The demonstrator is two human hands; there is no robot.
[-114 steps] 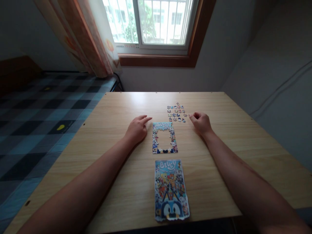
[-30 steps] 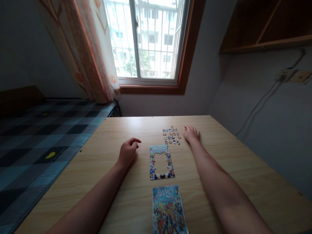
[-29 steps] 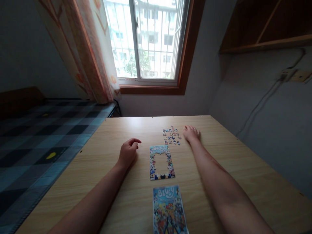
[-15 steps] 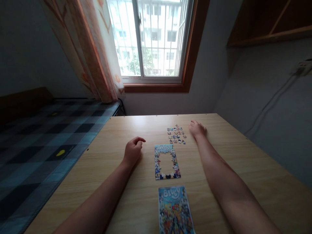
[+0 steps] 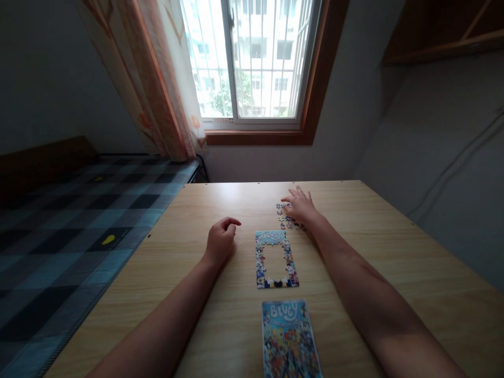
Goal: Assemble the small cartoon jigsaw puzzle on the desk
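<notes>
Over the far pile of loose jigsaw pieces (image 5: 280, 213) my right hand (image 5: 301, 205) reaches with its fingers spread, covering part of the pile; nothing shows in its grasp. My left hand (image 5: 221, 236) rests on the table to the left of the puzzle, index finger stretched out and the other fingers loosely curled, holding nothing visible. Between my arms lies a partly assembled jigsaw puzzle (image 5: 260, 261), a rectangular border with a bare middle and a pale blue title strip on top. Nearer to me is a colourful Bluey picture sheet (image 5: 289, 336), its lower edge cut off by the frame.
Everything lies on a light wooden table (image 5: 236, 325). A bed with a checked cover (image 5: 118, 210) stands along the left side. Beyond the table are a barred window (image 5: 260, 68) and a patterned curtain (image 5: 153, 89). A wooden shelf (image 5: 444, 52) hangs at upper right.
My right hand has moved left from beside the loose pieces to over them, and its fingers have spread. My left hand stays in place. The whole view has shifted slightly.
</notes>
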